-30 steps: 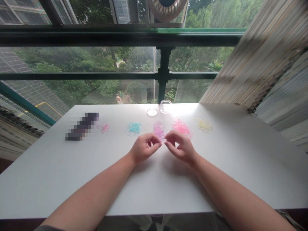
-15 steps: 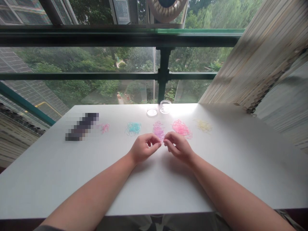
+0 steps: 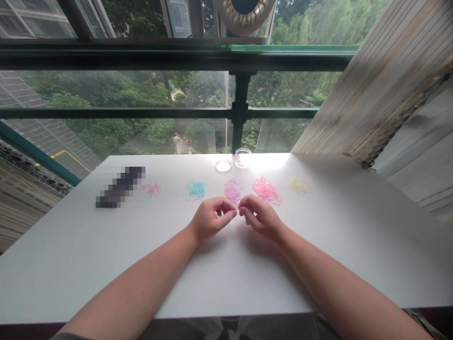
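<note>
My left hand (image 3: 212, 218) is closed in a pinch, thumb against forefinger, just in front of a pile of purple rubber bands (image 3: 232, 190). Facing it, my right hand (image 3: 261, 215) pinches in the same way, its fingertips almost touching the left ones. Whatever the fingertips hold is too small to make out. Right of the purple pile lies a bigger heap of pink rubber bands (image 3: 268, 189), close behind my right hand. A turquoise pile (image 3: 197, 189) of bands sits behind and left of my left hand.
Pale yellow bands (image 3: 299, 185) lie at the right and a small pink cluster (image 3: 154, 189) at the left. A clear round lid (image 3: 223, 165) and a clear round container (image 3: 243, 158) stand at the white table's (image 3: 106, 264) back edge. A blurred-out dark object (image 3: 122, 186) lies far left.
My right hand has shifted slightly left, bringing its fingertips closer to those of my left hand. The left hand and the piles look the same.
</note>
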Motion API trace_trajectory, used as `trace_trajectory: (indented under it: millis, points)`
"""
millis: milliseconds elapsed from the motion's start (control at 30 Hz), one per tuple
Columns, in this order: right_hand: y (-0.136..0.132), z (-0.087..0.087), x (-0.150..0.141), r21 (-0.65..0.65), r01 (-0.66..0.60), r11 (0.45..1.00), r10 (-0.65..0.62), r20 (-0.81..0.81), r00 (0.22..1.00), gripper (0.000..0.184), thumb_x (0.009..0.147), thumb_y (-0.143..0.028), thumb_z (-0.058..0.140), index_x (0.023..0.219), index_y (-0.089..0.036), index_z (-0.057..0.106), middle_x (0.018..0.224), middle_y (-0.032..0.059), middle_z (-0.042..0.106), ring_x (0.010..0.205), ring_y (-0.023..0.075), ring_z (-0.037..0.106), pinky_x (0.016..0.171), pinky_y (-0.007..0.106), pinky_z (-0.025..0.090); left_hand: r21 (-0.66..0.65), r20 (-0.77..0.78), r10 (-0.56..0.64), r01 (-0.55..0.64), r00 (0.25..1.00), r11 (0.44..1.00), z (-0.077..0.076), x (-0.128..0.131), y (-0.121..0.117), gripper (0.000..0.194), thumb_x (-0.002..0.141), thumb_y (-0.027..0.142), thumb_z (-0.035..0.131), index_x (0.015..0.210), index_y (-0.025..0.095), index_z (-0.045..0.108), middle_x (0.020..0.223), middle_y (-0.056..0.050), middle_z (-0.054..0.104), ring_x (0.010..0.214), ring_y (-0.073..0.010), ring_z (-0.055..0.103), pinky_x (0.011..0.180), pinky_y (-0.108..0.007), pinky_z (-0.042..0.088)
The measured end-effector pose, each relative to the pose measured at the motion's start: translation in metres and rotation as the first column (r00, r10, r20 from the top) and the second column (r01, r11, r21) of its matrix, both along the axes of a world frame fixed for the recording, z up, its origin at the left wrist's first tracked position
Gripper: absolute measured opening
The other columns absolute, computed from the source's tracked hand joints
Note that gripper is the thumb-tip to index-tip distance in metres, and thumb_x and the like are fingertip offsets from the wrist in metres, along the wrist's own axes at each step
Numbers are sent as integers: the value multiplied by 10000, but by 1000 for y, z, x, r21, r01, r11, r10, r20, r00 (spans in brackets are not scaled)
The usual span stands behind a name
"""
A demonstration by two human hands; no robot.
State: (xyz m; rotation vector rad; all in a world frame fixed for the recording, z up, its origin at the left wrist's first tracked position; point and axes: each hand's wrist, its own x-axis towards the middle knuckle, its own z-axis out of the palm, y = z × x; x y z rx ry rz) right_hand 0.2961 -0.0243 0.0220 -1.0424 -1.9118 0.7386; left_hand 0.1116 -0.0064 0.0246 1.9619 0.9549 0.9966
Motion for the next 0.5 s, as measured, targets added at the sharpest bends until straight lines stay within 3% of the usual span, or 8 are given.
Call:
trace_trajectory:
  millis: [233,333,433,500]
  points:
    - [1,-2,2,36,36,999,-35,-17,999,67,858,-155,447,815,-199,474,691,-11,568,554,93,516,545,219,411,-2,-20,-11,11,1000,1000,0,-1,1,119,779,252,586,743,146,626,723,-35,649,630,-114,543,582,-222,434]
    - [11,2,12,117,85,989,-91,47,995,63,842,-156,466,815,-198,505,700,-1,566,588,108,510,574,233,416,-4,-29,-24,23,999,1000,2,-2,1,110,779,243,578,737,148,614,702,-26,630,631,-114,536,585,-222,429]
    - [29,9,46,264,212,941,-252,129,959,79,814,-168,492,784,-193,560,733,15,568,630,124,503,614,250,420,10,-49,-14,15,999,1000,5,-3,0,108,783,236,565,726,152,602,666,-12,603,623,-115,532,592,-223,428]
    - [39,11,83,308,421,853,-465,82,882,88,798,-192,506,767,-186,589,744,24,582,628,129,509,627,260,424,17,-62,2,-1,998,1000,6,-5,1,121,787,250,561,722,155,600,657,-11,593,617,-117,529,587,-223,429]
